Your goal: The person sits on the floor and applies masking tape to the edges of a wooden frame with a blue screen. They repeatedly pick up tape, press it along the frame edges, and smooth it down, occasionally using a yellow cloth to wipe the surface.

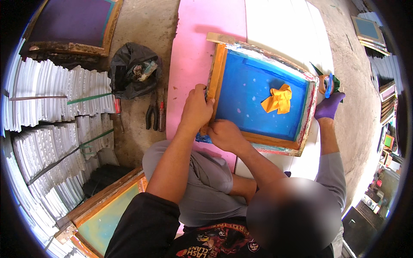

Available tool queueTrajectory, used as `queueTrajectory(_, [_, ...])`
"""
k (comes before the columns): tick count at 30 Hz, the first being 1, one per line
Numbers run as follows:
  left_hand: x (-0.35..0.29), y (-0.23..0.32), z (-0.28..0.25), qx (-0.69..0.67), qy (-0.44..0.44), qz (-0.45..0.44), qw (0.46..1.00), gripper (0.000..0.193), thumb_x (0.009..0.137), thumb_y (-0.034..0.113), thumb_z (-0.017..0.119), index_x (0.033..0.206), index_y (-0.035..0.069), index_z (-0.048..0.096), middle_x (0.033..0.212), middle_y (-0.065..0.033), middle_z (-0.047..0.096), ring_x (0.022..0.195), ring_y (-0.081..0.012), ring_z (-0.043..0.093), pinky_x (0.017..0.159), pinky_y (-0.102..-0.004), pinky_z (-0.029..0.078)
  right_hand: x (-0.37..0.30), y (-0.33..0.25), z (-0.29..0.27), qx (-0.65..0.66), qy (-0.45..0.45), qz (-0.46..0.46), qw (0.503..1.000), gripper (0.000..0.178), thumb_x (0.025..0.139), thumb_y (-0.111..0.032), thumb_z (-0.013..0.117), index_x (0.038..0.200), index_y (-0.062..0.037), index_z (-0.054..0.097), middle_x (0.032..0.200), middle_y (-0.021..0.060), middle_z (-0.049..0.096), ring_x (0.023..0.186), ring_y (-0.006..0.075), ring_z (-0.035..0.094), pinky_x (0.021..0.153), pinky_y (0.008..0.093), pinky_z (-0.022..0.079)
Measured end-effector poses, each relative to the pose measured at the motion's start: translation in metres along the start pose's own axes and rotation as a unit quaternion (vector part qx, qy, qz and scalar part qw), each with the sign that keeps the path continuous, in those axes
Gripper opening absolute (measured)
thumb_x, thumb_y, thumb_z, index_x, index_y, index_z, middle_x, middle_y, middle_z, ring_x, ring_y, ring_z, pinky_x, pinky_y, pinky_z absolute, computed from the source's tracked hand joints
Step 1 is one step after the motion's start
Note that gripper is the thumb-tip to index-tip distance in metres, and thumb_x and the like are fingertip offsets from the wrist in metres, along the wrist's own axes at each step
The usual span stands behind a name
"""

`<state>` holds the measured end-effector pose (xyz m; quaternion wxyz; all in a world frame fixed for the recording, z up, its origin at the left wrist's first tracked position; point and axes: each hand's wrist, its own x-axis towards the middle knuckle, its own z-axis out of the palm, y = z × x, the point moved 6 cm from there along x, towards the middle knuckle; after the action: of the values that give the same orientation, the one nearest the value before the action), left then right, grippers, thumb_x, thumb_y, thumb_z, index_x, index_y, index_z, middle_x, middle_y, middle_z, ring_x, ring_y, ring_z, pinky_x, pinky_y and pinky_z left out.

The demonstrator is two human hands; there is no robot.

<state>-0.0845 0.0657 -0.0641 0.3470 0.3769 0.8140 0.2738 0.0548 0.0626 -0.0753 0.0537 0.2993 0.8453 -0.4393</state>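
A wooden screen-printing frame (220, 69) with blue mesh (245, 90) lies on the pink and white board in front of me. My left hand (197, 108) grips its left rail, thumb on the wood and fingers around the outer edge. At the near left corner, my right hand (224, 135) is closed with fingers curled against the rail; whatever it may hold is hidden. A crumpled yellow cloth (278, 99) rests on the mesh, right of the middle. Along the far edge a small wooden block (220, 38) sits by the corner.
Left on the floor are a black plastic bag (134, 71), pliers (152, 116) and a screwdriver (161, 117). Beyond them stand strapped stacks of white sheets (56, 90). A tape roll (323, 84) lies by my purple-socked foot (329, 106). Another frame (112, 206) is at lower left.
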Motion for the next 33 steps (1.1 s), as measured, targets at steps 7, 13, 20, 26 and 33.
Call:
queueTrajectory(7, [0.004, -0.002, 0.000, -0.007, -0.009, -0.004, 1.000, 0.050, 0.094, 0.016, 0.071, 0.138, 0.002, 0.050, 0.130, -0.0282, 0.058, 0.119, -0.0476, 0.060, 0.101, -0.0535, 0.049, 0.007, 0.009, -0.007, 0.113, -0.026, 0.026, 0.993, 0.050, 0.102, -0.039, 0.051, 0.088, 0.0034, 0.074, 0.092, 0.0310, 0.070, 0.092, 0.0494, 0.068, 0.085, 0.0582, 0.053])
queueTrajectory(13, [0.006, -0.008, -0.001, -0.024, -0.002, -0.005, 1.000, 0.050, 0.092, 0.015, 0.073, 0.136, 0.001, 0.052, 0.127, -0.0268, 0.062, 0.120, -0.0446, 0.061, 0.102, -0.0506, 0.049, 0.005, 0.018, -0.020, 0.085, -0.066, 0.123, 0.987, 0.058, 0.105, -0.047, 0.047, 0.092, 0.0020, 0.075, 0.095, 0.0308, 0.071, 0.095, 0.0511, 0.068, 0.086, 0.0588, 0.053])
queueTrajectory(20, [0.007, -0.009, 0.002, -0.016, -0.013, -0.010, 1.000, 0.051, 0.094, 0.017, 0.073, 0.137, 0.003, 0.051, 0.131, -0.0272, 0.059, 0.121, -0.0468, 0.060, 0.102, -0.0520, 0.050, 0.010, 0.003, -0.004, 0.030, -0.042, 0.048, 0.998, 0.061, 0.106, -0.048, 0.044, 0.091, 0.0029, 0.075, 0.096, 0.0312, 0.071, 0.094, 0.0508, 0.068, 0.086, 0.0588, 0.053])
queueTrajectory(26, [0.008, -0.010, 0.003, -0.019, 0.017, 0.007, 1.000, 0.048, 0.090, 0.010, 0.074, 0.133, -0.003, 0.054, 0.118, -0.0264, 0.067, 0.112, -0.0419, 0.065, 0.098, -0.0469, 0.051, 0.005, 0.011, 0.000, -0.002, -0.092, 0.015, 0.996, 0.052, 0.102, -0.044, 0.052, 0.094, 0.0022, 0.075, 0.099, 0.0299, 0.071, 0.098, 0.0486, 0.068, 0.088, 0.0562, 0.054])
queueTrajectory(33, [0.007, -0.009, 0.001, -0.025, -0.010, -0.009, 1.000, 0.051, 0.094, 0.017, 0.073, 0.138, 0.003, 0.051, 0.128, -0.0276, 0.060, 0.119, -0.0467, 0.060, 0.101, -0.0515, 0.050, -0.024, -0.015, -0.019, 0.082, 0.009, 0.000, 0.997, 0.041, 0.078, -0.024, 0.072, 0.110, 0.0014, 0.074, 0.108, 0.0256, 0.070, 0.102, 0.0451, 0.067, 0.092, 0.0506, 0.055])
